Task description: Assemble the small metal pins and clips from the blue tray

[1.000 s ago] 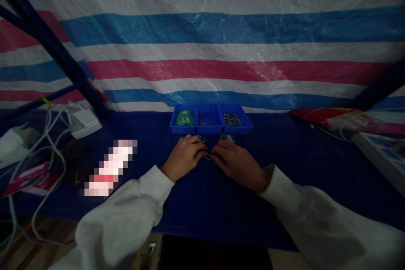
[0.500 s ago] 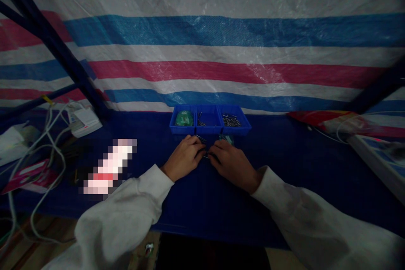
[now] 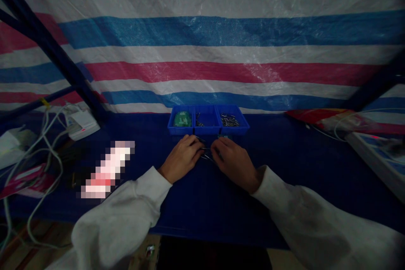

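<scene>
On the blue table [image 3: 196, 202], my left hand [image 3: 183, 156] is closed with its fingertips pinched around thin metal pieces [image 3: 207, 157]. My right hand [image 3: 236, 160] faces it a short way to the right, fingers curled onto the other ends of these pieces. Just beyond both hands stands a blue three-compartment tray [image 3: 207, 131]. Its left compartment holds a green bag [image 3: 182, 119], the middle one a few thin metal pieces [image 3: 198, 121], and the right one a pile of small metal pieces [image 3: 229, 120]. A small greenish thing is mostly hidden behind my right hand.
White cables [image 3: 60, 164], a white power strip [image 3: 82, 122] and a pink packet [image 3: 28, 181] lie at the left, near a pixelated bright object [image 3: 107, 168]. A red package [image 3: 319, 117] and a white box [image 3: 373, 156] are at the right. A striped sheet [image 3: 202, 29] hangs behind.
My hands have parted slightly, and more of the thin metal pieces shows between them. The greenish thing behind my right hand is more covered. The view has shifted a little.
</scene>
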A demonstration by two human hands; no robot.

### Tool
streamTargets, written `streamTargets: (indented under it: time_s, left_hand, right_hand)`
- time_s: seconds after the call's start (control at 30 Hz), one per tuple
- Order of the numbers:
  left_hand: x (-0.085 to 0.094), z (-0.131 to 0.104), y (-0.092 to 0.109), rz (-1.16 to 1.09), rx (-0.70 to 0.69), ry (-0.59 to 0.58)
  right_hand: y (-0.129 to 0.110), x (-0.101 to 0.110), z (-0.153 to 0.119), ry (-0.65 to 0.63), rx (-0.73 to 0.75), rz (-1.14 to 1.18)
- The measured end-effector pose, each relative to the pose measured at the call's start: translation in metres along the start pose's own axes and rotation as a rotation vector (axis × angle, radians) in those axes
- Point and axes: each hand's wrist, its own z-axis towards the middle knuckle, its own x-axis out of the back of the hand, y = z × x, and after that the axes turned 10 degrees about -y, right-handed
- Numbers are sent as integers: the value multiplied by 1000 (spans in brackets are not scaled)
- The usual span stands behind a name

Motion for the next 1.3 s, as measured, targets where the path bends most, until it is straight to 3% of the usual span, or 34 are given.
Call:
streamTargets:
  time_s: [0.5,0.67,0.87,1.07,1.3]
  left_hand:
    - [8,-2,7,-170,1,238]
    - [9,-2,7,-175,-57,311]
    - [10,-1,8,-157,-179,294]
    - [9,-2,8,-200,-150,265]
    - [10,2,15,-469,20,284]
  right_hand:
    - [9,-5,1,-29,81,320]
    - [6,-1,-1,-31,136,422]
    - [0,4,-3,-6,173,508]
    - [-3,13,-5,-1,195,637]
    - [3,12,-3,47,37,762]
